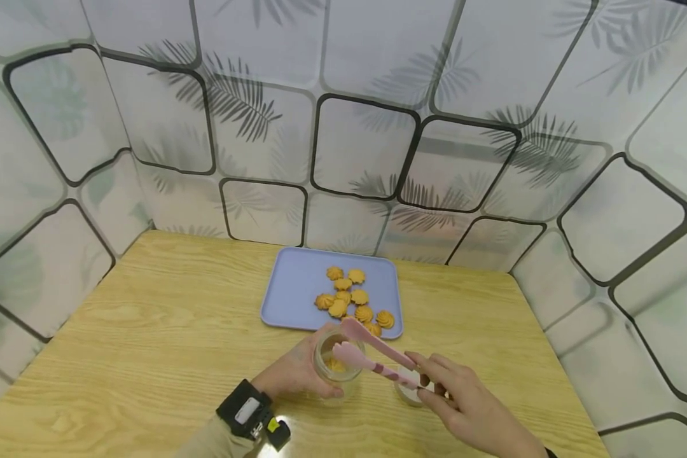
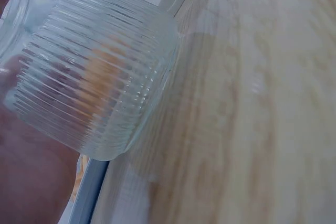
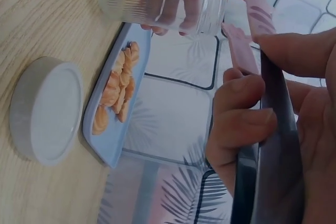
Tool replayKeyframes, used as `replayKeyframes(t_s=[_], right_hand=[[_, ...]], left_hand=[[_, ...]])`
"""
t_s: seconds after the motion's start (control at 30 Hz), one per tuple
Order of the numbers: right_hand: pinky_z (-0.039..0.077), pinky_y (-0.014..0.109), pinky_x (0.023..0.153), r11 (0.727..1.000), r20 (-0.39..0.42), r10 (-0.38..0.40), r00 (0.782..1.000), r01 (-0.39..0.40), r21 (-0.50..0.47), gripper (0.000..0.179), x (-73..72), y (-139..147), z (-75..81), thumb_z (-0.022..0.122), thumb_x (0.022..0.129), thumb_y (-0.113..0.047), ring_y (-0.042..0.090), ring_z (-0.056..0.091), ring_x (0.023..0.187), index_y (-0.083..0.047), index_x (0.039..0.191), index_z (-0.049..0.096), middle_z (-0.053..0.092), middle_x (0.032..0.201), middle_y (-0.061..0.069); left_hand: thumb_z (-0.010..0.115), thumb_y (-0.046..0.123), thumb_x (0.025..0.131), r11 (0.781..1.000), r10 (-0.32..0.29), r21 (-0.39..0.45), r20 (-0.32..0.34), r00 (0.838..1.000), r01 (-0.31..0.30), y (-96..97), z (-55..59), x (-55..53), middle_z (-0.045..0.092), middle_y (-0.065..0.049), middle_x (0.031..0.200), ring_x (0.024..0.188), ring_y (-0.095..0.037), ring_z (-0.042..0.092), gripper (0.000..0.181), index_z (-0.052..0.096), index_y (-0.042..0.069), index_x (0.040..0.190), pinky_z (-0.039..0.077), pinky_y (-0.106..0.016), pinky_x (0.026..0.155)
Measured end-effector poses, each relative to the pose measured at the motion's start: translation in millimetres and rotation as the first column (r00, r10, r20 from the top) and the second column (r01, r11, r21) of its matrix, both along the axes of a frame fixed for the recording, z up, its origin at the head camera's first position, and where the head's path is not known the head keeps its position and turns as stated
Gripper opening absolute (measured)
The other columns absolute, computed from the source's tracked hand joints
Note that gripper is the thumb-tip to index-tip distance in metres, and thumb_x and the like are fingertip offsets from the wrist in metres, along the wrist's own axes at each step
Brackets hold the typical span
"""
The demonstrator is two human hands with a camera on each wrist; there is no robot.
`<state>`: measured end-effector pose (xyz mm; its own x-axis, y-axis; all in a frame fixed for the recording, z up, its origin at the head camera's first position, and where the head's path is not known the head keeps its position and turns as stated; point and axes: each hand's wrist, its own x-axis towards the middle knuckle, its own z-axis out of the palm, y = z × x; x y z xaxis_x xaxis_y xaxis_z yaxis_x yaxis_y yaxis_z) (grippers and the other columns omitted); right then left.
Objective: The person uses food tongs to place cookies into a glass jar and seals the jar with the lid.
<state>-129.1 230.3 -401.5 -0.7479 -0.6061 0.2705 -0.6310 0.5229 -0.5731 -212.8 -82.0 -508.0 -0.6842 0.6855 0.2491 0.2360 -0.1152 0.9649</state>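
My left hand (image 1: 298, 370) grips a clear ribbed glass jar (image 2: 100, 72) around its side, mouth upward, over the table just in front of the tray. Orange-brown cookie (image 2: 100, 80) shows through the glass near the bottom. Pink tongs (image 1: 382, 348) with dark handles are held in my right hand (image 1: 464, 397), thumb on one arm and fingers curled at the other. Their two tips are spread apart over the jar's mouth in the head view, with nothing between them.
A blue tray (image 1: 292, 286) behind the jar carries several piped swirl cookies (image 1: 342, 298), mostly on its right half. A round white lid (image 3: 55, 111) lies on the wooden table (image 1: 166, 318), partly under the tongs in the head view. Patterned curtains (image 1: 366, 146) enclose the back and sides.
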Motion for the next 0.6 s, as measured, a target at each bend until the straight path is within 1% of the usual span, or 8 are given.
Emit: replayKeyframes(t_s=[0.07,0.13,0.2,0.3,0.37,0.47,0.53,0.6], right_hand=[[0.043,0.017,0.052,0.999,-0.012,-0.043,0.999,0.043,-0.028,0.050,-4.8,1.5,-2.7,0.064,0.098,-0.002,-0.006,0.044,0.064,-0.004,0.147,0.052,0.056,0.092,-0.012],[0.043,0.018,0.051,0.993,-0.011,-0.120,0.993,0.120,-0.023,0.049,-13.6,2.0,-5.8,0.064,0.097,-0.001,-0.005,0.043,0.063,-0.001,0.145,0.053,0.059,0.092,-0.008],[0.042,0.020,0.052,0.977,-0.004,-0.212,0.977,0.212,0.032,0.048,-26.1,1.6,-10.2,0.065,0.098,-0.003,-0.003,0.044,0.063,0.002,0.144,0.054,0.061,0.094,-0.003],[0.043,0.023,0.058,0.936,0.034,-0.322,0.946,0.313,0.161,0.049,-49.4,-1.7,-19.1,0.064,0.100,-0.010,0.003,0.050,0.071,0.002,0.145,0.052,0.064,0.100,0.005],[0.045,0.026,0.063,0.909,0.051,-0.364,0.930,0.343,0.236,0.050,-65.1,-4.8,-26.0,0.063,0.101,-0.014,0.010,0.056,0.079,0.000,0.147,0.050,0.065,0.105,0.010],[0.048,0.031,0.069,0.889,0.060,-0.391,0.918,0.360,0.284,0.050,-83.7,-9.4,-35.1,0.062,0.101,-0.017,0.020,0.061,0.089,-0.001,0.148,0.050,0.066,0.109,0.014],[0.048,0.034,0.071,0.881,0.065,-0.403,0.913,0.368,0.297,0.050,-91.0,-11.4,-38.9,0.062,0.101,-0.017,0.024,0.062,0.092,-0.001,0.147,0.051,0.066,0.110,0.015],[0.047,0.034,0.070,0.873,0.080,-0.417,0.905,0.375,0.310,0.051,-94.8,-12.7,-40.9,0.062,0.101,-0.017,0.024,0.061,0.090,0.001,0.147,0.050,0.066,0.108,0.015]], left_hand=[[0.091,0.008,0.068,1.000,0.014,-0.006,-0.002,1.000,-0.014,0.0,-0.6,0.8,0.055,-0.019,0.139,0.130,-0.033,0.052,0.087,0.046,0.021,0.141,0.046,-0.045,0.110],[0.091,0.008,0.067,1.000,0.027,-0.007,0.003,1.000,-0.027,-0.5,-0.2,1.3,0.054,-0.019,0.139,0.131,-0.035,0.051,0.086,0.048,0.020,0.140,0.045,-0.049,0.111],[0.091,0.007,0.067,0.999,0.037,-0.006,0.001,0.999,-0.037,-1.7,0.1,1.6,0.055,-0.018,0.139,0.131,-0.036,0.051,0.086,0.049,0.020,0.140,0.045,-0.051,0.111],[0.091,0.006,0.067,0.999,0.036,-0.005,0.014,0.999,-0.036,-4.7,1.4,1.4,0.055,-0.014,0.140,0.132,-0.033,0.050,0.088,0.049,0.019,0.142,0.043,-0.051,0.112],[0.091,0.006,0.067,0.999,0.038,-0.008,0.023,0.999,-0.038,-6.7,1.9,1.1,0.055,-0.011,0.140,0.132,-0.031,0.050,0.088,0.049,0.020,0.143,0.043,-0.051,0.112],[0.091,0.007,0.068,0.999,0.037,-0.014,0.025,0.999,-0.036,-7.8,2.7,0.3,0.054,-0.010,0.140,0.133,-0.030,0.049,0.088,0.047,0.021,0.143,0.043,-0.053,0.110],[0.091,0.008,0.068,0.999,0.029,-0.014,0.020,0.999,-0.029,-5.9,2.7,-0.3,0.054,-0.013,0.141,0.132,-0.031,0.049,0.088,0.047,0.021,0.143,0.043,-0.054,0.110],[0.091,0.008,0.069,1.000,0.015,-0.010,0.012,1.000,-0.014,-3.1,2.3,-0.5,0.053,-0.016,0.141,0.133,-0.031,0.049,0.088,0.046,0.020,0.144,0.043,-0.056,0.110]])
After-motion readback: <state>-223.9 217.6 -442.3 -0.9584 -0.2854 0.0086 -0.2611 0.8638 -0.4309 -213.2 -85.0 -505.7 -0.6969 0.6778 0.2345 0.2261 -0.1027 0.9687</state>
